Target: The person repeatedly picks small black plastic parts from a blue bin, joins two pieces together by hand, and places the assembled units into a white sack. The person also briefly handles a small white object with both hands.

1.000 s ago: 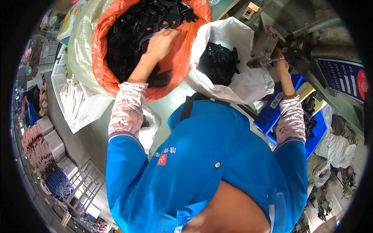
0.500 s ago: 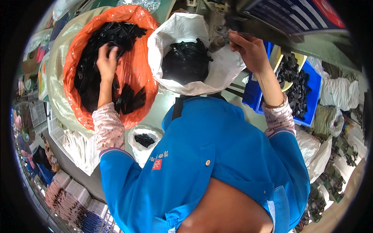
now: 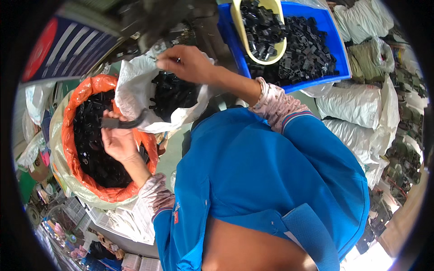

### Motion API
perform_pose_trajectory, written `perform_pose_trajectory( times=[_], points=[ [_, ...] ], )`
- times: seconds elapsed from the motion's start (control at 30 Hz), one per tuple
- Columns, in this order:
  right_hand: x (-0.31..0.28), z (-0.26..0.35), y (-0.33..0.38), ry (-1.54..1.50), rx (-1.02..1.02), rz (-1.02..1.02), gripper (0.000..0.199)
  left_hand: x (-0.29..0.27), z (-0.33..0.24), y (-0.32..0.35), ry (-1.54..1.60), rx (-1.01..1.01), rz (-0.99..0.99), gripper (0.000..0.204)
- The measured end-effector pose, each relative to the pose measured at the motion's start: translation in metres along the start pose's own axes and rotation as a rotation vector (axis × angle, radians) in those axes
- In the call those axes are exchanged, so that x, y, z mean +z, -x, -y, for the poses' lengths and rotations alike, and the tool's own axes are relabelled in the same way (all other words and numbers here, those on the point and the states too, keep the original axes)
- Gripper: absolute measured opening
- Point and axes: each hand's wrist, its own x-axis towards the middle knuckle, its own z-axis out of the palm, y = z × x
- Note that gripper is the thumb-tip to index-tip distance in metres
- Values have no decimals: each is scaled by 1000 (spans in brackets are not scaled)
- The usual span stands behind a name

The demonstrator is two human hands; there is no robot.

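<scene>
My left hand (image 3: 120, 142) is raised over the edge of an orange-lined sack (image 3: 72, 149) full of black pieces. Its fingers are closed on a black strap (image 3: 122, 122), whose curved end points toward the white sack (image 3: 129, 86). More dark pieces (image 3: 174, 97) lie inside that white sack. Above it, my right hand (image 3: 187, 64) has thumb and fingers pinched together beside a small metal machine part (image 3: 159, 47). Whatever those fingertips grip is too small to make out.
At the upper right stands a blue bin (image 3: 339, 54) of small black parts, with a cream scoop (image 3: 262, 59) full of them inside. Stuffed white sacks (image 3: 352, 104) are stacked on the right. A dark blue panel (image 3: 68, 45) juts in at the upper left.
My head view has swung, so everything sits differently in the picture. My left hand has come up out of the orange-lined sack with a black strap. My right hand stays by the metal part.
</scene>
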Motion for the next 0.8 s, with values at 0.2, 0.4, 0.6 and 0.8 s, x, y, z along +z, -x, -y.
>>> perform_pose_trajectory(
  times=[0.2, 0.4, 0.6, 0.8],
  points=[
    [-141, 7, 92, 442, 13, -455, 22, 66, 117, 17, -1, -299, -50, 39],
    [-276, -81, 148, 1154, 339, -355, 32, 108, 225, 4, -333, -561, -47, 30],
    [-268, -47, 162, 735, 219, -628, 24, 156, 312, 0, -616, -664, 58, 33],
    [-222, 21, 190, 385, 39, -439, 28, 168, 365, 4, -593, -718, 31, 30]
  ],
)
